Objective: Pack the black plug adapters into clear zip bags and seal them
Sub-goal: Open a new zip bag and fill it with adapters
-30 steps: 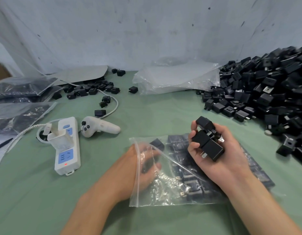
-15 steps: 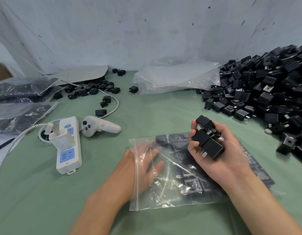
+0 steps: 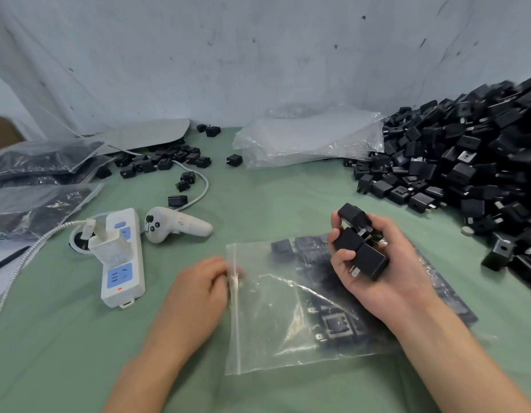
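Black plug adapters, three, are clenched in your right hand over the clear zip bag lying on green cloth. Your left hand meets its mouth, too blurred to tell its hold. The white controller reads "B".

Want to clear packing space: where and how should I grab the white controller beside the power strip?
Grip the white controller by its slim handle, which lies flat and points right, coming down from above. The rounded button end sits close to the power strip, and a grey cable curves just behind, so that end looks tighter.
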Tool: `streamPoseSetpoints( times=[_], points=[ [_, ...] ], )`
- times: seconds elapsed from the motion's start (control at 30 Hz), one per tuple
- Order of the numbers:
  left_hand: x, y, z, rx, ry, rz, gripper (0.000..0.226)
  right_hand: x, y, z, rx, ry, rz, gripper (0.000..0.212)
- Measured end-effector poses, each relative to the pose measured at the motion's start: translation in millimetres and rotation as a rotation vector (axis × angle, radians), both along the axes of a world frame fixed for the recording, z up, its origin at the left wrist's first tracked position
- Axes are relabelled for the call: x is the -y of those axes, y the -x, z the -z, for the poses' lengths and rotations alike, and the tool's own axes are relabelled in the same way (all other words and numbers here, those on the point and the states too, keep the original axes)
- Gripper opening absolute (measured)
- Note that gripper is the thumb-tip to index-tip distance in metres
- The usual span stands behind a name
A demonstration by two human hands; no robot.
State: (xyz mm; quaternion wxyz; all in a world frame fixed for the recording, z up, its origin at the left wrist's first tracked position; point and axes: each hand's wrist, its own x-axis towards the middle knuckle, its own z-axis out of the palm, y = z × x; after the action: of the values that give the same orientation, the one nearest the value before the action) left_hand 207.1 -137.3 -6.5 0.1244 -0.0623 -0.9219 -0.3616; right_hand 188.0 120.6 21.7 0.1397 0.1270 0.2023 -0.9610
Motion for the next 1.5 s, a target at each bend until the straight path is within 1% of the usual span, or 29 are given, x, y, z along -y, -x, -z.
streamPoseSetpoints(
  times=[0.03, 0.07, 0.1, 0.13, 0.2, 0.27, 0.37, 0.47, 0.53, 0.67, 0.73, 0.77, 0.87, 0.93, 0.97, 1.03, 1.07, 1.17, 1.23, 1.27, 1.33, 1.37, 1.5],
  points=[
    [2, 0, -3, -0.035, -0.060, -0.121, 0.043, 0, 0, -1, 0.002, -0.013, -0.004, 0.036],
    [1, 0, -7, -0.074, -0.128, -0.210, 0.044, 1, 0, -2, 0.001, -0.030, -0.010, 0.037],
    [-2, -1, -12, -0.110, -0.199, -0.250, 0.043, 2, -1, -3, -0.004, -0.052, -0.017, 0.038],
    [-9, -1, -18, -0.137, -0.270, -0.243, 0.040, 3, -2, -4, -0.016, -0.086, -0.027, 0.039],
    [-26, -4, -31, -0.153, -0.403, -0.134, 0.034, 6, -4, -6, -0.062, -0.197, -0.044, 0.039],
    [-44, -8, -43, -0.117, -0.496, -0.011, 0.022, 10, -7, -7, -0.129, -0.346, -0.055, 0.033],
    [-62, -13, -53, -0.026, -0.524, 0.114, 0.019, 19, -11, -11, -0.255, -0.550, -0.088, 0.028],
    [-67, -15, -57, 0.035, -0.516, 0.147, 0.016, 27, -15, -16, -0.390, -0.741, -0.134, 0.019],
    [-64, -16, -56, 0.088, -0.561, 0.153, 0.010, 29, -18, -18, -0.466, -0.848, -0.150, 0.018],
    [-57, -22, -54, 0.209, -0.681, 0.176, 0.008, 31, -20, -16, -0.551, -0.952, -0.167, 0.019],
    [-51, -22, -56, 0.209, -0.706, 0.134, 0.009, 32, -20, -15, -0.571, -0.986, -0.159, 0.019],
    [-44, -20, -56, 0.195, -0.738, 0.076, 0.011, 32, -19, -15, -0.567, -0.989, -0.141, 0.017],
    [-10, -15, -51, 0.161, -0.792, -0.234, 0.018, 26, -15, -15, -0.502, -0.954, -0.054, 0.013],
    [10, -18, -44, 0.231, -0.751, -0.356, 0.021, 20, -12, -14, -0.436, -0.933, -0.002, 0.015],
    [14, -20, -39, 0.274, -0.687, -0.358, 0.022, 18, -10, -15, -0.411, -0.923, 0.020, 0.014],
    [13, -23, -29, 0.294, -0.458, -0.283, 0.019, 14, -8, -14, -0.378, -0.904, 0.058, 0.014],
    [10, -24, -25, 0.278, -0.378, -0.239, 0.017, 13, -7, -13, -0.363, -0.896, 0.072, 0.014],
    [-3, -20, -19, 0.225, -0.346, -0.130, 0.008, 10, -6, -9, -0.320, -0.885, 0.079, 0.015],
    [-11, -19, -15, 0.230, -0.291, -0.072, 0.007, 10, -6, -5, -0.297, -0.888, 0.076, 0.016],
    [-13, -18, -12, 0.230, -0.208, -0.043, 0.010, 10, -6, -4, -0.292, -0.888, 0.076, 0.016],
    [-11, -18, -5, 0.194, 0.060, -0.032, 0.016, 10, -6, -2, -0.288, -0.883, 0.075, 0.017],
    [-8, -18, -4, 0.183, 0.141, -0.035, 0.022, 10, -6, -1, -0.286, -0.876, 0.076, 0.017],
    [6, -21, 1, 0.210, 0.121, 0.057, 0.045, 9, -4, 0, -0.284, -0.866, 0.063, 0.017]
  ],
)
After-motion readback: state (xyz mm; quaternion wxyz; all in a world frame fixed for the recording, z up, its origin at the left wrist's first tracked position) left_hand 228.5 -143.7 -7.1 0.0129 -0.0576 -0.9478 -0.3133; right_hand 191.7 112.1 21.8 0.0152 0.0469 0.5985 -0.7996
